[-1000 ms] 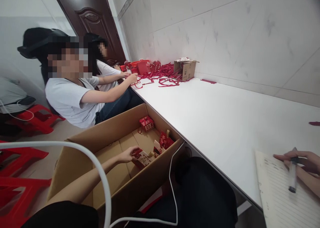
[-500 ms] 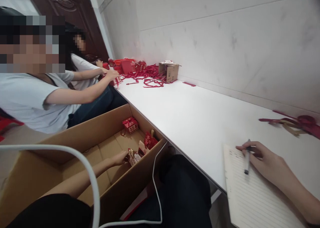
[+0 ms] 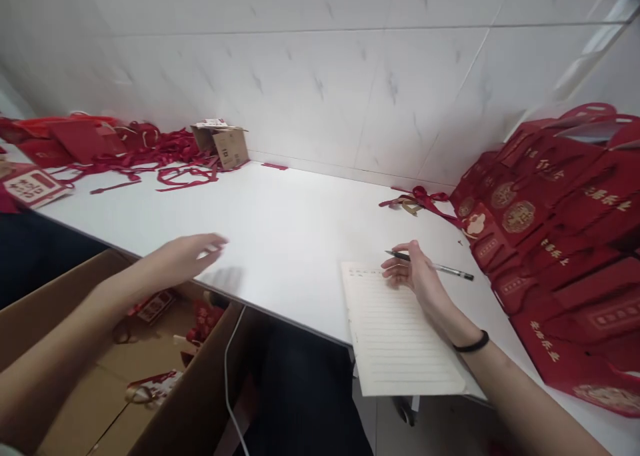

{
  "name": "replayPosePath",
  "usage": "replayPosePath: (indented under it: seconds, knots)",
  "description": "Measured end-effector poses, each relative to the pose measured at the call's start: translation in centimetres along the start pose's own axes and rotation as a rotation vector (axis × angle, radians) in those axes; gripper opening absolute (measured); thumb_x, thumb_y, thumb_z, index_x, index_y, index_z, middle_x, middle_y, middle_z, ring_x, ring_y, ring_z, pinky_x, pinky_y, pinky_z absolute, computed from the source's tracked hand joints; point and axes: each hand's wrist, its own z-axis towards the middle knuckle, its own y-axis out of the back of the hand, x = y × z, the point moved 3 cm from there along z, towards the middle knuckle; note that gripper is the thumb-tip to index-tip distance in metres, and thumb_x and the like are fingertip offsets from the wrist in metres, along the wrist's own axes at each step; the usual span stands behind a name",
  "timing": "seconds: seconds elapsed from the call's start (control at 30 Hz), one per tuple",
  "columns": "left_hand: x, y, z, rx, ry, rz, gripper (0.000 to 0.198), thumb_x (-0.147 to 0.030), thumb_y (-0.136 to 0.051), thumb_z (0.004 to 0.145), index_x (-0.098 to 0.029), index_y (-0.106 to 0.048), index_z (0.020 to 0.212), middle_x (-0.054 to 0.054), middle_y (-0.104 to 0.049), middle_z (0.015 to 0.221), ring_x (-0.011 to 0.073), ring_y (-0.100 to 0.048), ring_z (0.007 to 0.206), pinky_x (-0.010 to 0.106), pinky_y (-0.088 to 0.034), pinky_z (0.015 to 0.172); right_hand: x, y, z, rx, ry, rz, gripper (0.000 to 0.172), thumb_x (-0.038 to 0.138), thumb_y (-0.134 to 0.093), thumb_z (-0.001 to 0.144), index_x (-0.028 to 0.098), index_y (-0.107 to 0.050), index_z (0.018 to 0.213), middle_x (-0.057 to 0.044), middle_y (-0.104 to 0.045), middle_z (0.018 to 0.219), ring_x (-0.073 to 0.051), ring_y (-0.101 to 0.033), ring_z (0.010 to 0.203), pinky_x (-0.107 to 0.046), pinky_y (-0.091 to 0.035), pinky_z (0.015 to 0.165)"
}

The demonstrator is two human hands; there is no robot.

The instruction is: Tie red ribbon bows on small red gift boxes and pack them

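My left hand (image 3: 187, 259) is above the white table near its front edge. Its fingers are loosely stretched and apart, slightly blurred, with nothing in them. Over the top of a lined notepad (image 3: 400, 329) hangs my right hand (image 3: 417, 276), a black and clear pen (image 3: 453, 271) held between its fingers. The pen lies nearly level, pointing left. A few handwritten marks show on the top lines of the page. Below my left arm, a cardboard box (image 3: 107, 376) holds several small red and white gift boxes, one of them a patterned box (image 3: 155, 386) on the bottom.
Red gift bags (image 3: 545, 243) stand stacked at the right. Red ribbons (image 3: 423, 199) lie by the wall, and a ribbon pile (image 3: 170, 149) sits at the back left beside a small open carton (image 3: 231, 148). A white cable (image 3: 227, 369) hangs at the table's front edge.
The view has swung right, bringing the gift bags in and the co-workers out. My left hand has left the patterned box and risen over the table. The pen has turned in my right hand.
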Motion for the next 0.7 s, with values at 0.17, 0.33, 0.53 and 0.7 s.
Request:
replayPosePath:
  seconds: [0.17, 0.33, 0.53, 0.7]
  knots:
    - [-18.0, -2.9, 7.3, 0.171, -0.536, -0.251, 0.031, -0.035, -0.043, 0.081, -0.017, -0.063, 0.098, 0.005, -0.068, 0.097, 0.0163, -0.062, 0.085, 0.024, -0.045, 0.075, -1.6, -1.0, 0.2, -0.039, -0.113, 0.043, 0.064, 0.079, -0.056, 0.06, 0.017, -0.054, 0.072, -0.004, -0.059, 0.058, -0.015, -0.055, 0.049, -0.022, -0.039, 0.04]
    - [-28.0, -9.8, 11.8, 0.347, -0.753, -0.519, 0.026, -0.029, -0.048, 0.077, -0.011, -0.065, 0.083, 0.006, -0.067, 0.081, 0.0146, -0.058, 0.073, 0.025, -0.043, 0.068, -1.3, -1.7, -0.3, 0.13, -0.03, -0.085, 0.045, 0.06, -0.058, 0.075, 0.015, -0.055, 0.069, 0.0, -0.053, 0.055, -0.011, -0.046, 0.047, -0.022, -0.038, 0.046]
    - [-28.0, -10.7, 12.4, 0.541, -0.852, -0.552, 0.019, -0.028, -0.055, 0.073, -0.015, -0.065, 0.081, 0.002, -0.065, 0.081, 0.0128, -0.057, 0.074, 0.023, -0.041, 0.064, -0.9, -1.8, -0.2, 0.05, 0.009, -0.31, 0.022, 0.034, -0.062, 0.074, 0.018, -0.048, 0.066, 0.004, -0.047, 0.055, -0.01, -0.04, 0.05, -0.021, -0.03, 0.046]
    - [-27.7, -10.7, 12.4, 0.562, -0.88, -0.438, 0.017, -0.027, -0.054, 0.074, -0.017, -0.065, 0.082, 0.001, -0.065, 0.083, 0.0123, -0.056, 0.073, 0.023, -0.039, 0.062, -1.3, -2.0, 0.1, 0.001, 0.005, -0.337, 0.034, 0.03, -0.058, 0.076, 0.019, -0.032, 0.056, 0.006, -0.038, 0.05, -0.008, -0.033, 0.047, -0.021, -0.026, 0.045]
